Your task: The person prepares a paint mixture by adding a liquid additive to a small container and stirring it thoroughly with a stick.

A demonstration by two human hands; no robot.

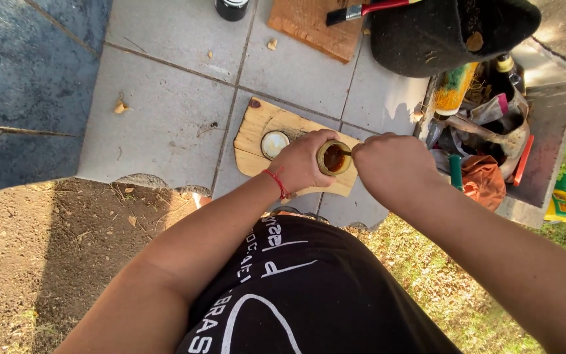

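My left hand (302, 160), with a red string at the wrist, grips a small round open jar (333, 158) holding a brown liquid. My right hand (388, 160) is closed around a thin stick or brush handle whose tip dips into the jar. Both hands hover over a curved pale wooden board (257, 137) that lies on grey paving tiles. The jar's round lid (274, 143) rests upside down on that board, just left of my left hand.
A box (545, 131) crowded with bottles, cloth and tools stands at the right. Farther off lie a second wooden plank (309, 26) with a red-handled brush (361, 10), a dark can (232, 8) and a black bag (440, 33). Bare soil and grass lie close to me.
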